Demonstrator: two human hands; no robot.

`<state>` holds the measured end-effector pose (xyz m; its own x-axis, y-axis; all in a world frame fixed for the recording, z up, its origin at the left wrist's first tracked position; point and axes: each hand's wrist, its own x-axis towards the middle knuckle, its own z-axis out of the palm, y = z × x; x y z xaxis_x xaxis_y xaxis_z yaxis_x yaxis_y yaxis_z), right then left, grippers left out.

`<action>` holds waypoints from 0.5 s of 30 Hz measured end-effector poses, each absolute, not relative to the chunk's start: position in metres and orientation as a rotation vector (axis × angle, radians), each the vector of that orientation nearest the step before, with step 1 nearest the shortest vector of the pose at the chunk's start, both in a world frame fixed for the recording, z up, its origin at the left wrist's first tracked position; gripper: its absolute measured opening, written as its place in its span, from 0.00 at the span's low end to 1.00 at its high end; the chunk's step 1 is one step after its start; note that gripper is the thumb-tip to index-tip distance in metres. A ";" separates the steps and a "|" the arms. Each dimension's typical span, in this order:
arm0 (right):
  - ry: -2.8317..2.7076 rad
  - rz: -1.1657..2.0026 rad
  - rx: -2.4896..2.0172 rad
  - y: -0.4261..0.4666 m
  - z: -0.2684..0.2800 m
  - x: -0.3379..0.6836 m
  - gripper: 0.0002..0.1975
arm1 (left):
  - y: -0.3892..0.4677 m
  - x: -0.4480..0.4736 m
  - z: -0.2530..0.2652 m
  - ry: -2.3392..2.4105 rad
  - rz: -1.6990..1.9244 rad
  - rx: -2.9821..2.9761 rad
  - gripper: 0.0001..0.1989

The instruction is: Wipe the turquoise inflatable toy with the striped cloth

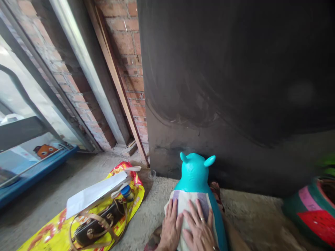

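Note:
A turquoise inflatable animal toy (195, 172) with two small ears stands on the concrete floor, facing the dark wall. A pale cloth (190, 199) lies over its back. My left hand (171, 226) and my right hand (200, 228) both rest flat on that cloth, fingers spread, side by side. A ring shows on a finger of my right hand. Neither hand grips anything.
A yellow printed sack (65, 226) lies on the floor at left, with a dark handbag (98, 225), white papers (95, 193) and a blue-capped bottle (127, 191) on it. A watermelon-patterned object (312, 212) sits at right. A dark wall (235, 87), brick pillar (131, 52) and blue ledge (34, 172) surround.

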<state>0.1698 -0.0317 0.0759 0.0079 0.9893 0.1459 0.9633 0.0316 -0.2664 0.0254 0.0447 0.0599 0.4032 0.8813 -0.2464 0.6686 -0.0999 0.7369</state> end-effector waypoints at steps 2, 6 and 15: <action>-2.020 0.249 -2.000 -0.017 0.090 0.174 0.26 | 0.056 0.027 0.057 1.316 0.354 1.804 0.34; -2.031 0.354 -1.939 0.001 0.110 0.174 0.26 | 0.068 0.029 0.052 1.309 0.386 1.747 0.35; -1.968 -0.390 -1.772 -0.051 0.046 0.152 0.22 | 0.021 0.006 0.016 1.407 0.419 1.925 0.31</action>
